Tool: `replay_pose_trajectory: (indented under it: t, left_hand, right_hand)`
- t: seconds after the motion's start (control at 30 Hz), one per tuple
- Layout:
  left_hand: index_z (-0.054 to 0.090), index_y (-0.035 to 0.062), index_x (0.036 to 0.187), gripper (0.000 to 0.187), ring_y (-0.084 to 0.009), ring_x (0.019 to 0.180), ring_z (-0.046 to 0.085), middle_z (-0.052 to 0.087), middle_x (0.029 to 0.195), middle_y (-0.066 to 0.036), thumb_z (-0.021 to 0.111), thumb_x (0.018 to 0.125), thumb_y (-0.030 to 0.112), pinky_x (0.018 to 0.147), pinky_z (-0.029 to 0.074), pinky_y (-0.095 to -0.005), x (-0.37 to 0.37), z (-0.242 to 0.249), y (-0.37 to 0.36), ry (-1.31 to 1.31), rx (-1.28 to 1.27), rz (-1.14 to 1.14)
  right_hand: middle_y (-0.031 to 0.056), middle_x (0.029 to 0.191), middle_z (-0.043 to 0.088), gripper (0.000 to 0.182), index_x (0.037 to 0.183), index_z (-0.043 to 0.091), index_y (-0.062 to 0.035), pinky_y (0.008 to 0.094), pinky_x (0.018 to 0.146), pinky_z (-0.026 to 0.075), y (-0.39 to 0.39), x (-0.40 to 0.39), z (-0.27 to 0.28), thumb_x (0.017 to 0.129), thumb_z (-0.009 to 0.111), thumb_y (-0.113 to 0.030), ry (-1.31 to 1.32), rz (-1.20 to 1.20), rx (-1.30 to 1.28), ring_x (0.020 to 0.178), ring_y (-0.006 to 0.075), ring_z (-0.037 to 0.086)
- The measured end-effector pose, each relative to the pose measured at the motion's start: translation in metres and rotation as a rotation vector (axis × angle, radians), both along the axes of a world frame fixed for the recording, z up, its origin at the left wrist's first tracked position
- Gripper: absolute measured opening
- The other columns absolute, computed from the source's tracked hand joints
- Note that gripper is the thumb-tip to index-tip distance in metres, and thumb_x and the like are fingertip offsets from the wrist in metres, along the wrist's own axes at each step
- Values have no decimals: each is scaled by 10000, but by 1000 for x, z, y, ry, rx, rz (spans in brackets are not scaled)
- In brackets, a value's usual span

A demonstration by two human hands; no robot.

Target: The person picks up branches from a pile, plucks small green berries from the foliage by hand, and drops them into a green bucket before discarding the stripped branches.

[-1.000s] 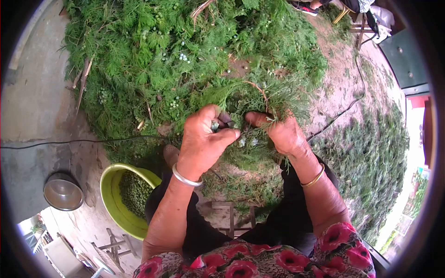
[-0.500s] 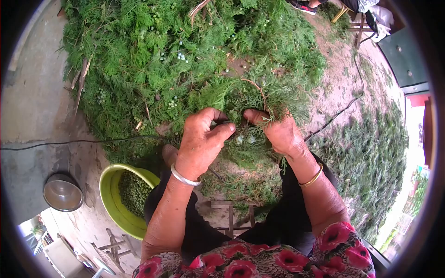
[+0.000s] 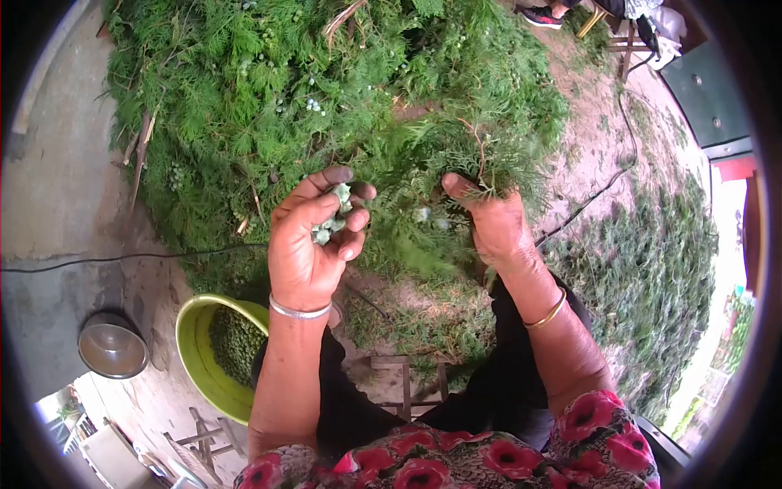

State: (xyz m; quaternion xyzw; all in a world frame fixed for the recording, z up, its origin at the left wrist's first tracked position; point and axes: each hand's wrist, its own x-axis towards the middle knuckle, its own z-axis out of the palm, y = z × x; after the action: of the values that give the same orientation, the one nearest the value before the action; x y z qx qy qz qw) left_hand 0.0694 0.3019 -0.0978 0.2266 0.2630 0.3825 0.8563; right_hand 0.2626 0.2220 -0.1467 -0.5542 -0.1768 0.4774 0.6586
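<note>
My left hand, palm turned up and fingers curled, cradles several pale green cones picked from conifer greenery. My right hand is closed round a leafy conifer sprig with a thin reddish stem. Fronds of the sprig hang to the left of that hand and are partly blurred. Below my left forearm, a yellow-green bucket holds many small green cones; my leg and arm hide its right side.
A large heap of cut conifer branches lies ahead. Loose greenery covers the ground at right. A metal bowl stands at left, a black cable crosses the floor, and another person's shoe shows at the top right.
My left hand has moved left, away from my right hand, and turned palm up, showing the cones in it. My right hand stays nearly in place with the sprig.
</note>
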Motion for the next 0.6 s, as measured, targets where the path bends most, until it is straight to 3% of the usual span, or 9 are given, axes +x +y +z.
replay_pose_trajectory:
  t: [0.07,0.17,0.2,0.27,0.33,0.4,0.47,0.53,0.6]
  left_hand:
    - [544,-36,1005,191,-150,554,502,583,831,-141,504,838,47,421,418,-210,3,-2,-5,2,27,37]
    - [622,-16,872,144,-71,518,472,588,674,-91,628,734,-57,425,335,-169,12,-3,-15,493,519,16]
    - [637,-1,862,178,-74,568,533,626,710,-74,682,697,-51,452,396,-192,18,-2,-19,701,742,20]
    - [644,-1,870,195,-88,627,587,653,757,-67,706,688,-28,520,455,-220,27,-12,-25,841,1145,88]
    - [645,-12,870,189,-100,662,609,664,777,-67,708,692,-16,578,480,-236,30,-12,-30,896,1126,99]
    - [644,-22,880,186,-103,646,604,656,747,-72,697,701,-17,580,476,-235,28,-17,-29,944,1155,36]
    - [643,-24,877,139,-92,610,585,645,704,-53,665,741,-6,541,453,-212,27,-17,-29,905,1144,63]
    - [643,-25,873,102,-81,554,544,620,651,-42,631,777,10,475,409,-196,26,-9,-31,818,757,61]
    - [626,-24,905,123,-111,500,508,593,659,-78,557,820,32,401,380,-216,18,-3,-23,514,333,75]
  right_hand:
    - [18,932,597,334,1054,569,-27,309,794,432,-9,12,-36,764,720,-91,-398,83,48,828,155,526]
    - [34,935,599,340,1050,566,-15,295,797,422,-15,16,-45,768,723,-122,-463,130,7,843,146,514]
    - [43,936,600,346,1048,564,-9,288,798,417,-14,15,-44,770,724,-138,-497,153,-13,850,141,508]
    - [56,947,610,342,1077,569,-37,296,815,419,-8,9,-31,766,696,-102,-517,207,-146,868,159,520]
    - [70,958,620,357,1106,573,-64,304,832,420,-8,7,-8,762,669,-66,-535,264,-283,886,177,533]
    - [31,812,640,586,1321,428,-175,296,665,440,-12,9,11,753,539,-84,-1958,815,-339,788,147,620]
    - [16,762,628,602,1316,433,-172,301,664,440,-13,11,6,734,548,-68,-1945,823,-322,770,159,625]
    - [2,713,616,619,1312,438,-169,307,664,440,-13,11,8,715,556,-53,-1932,831,-305,752,170,629]
    - [25,757,626,582,1239,500,-160,319,693,448,-14,6,21,678,554,-14,-1999,760,-376,773,192,632]
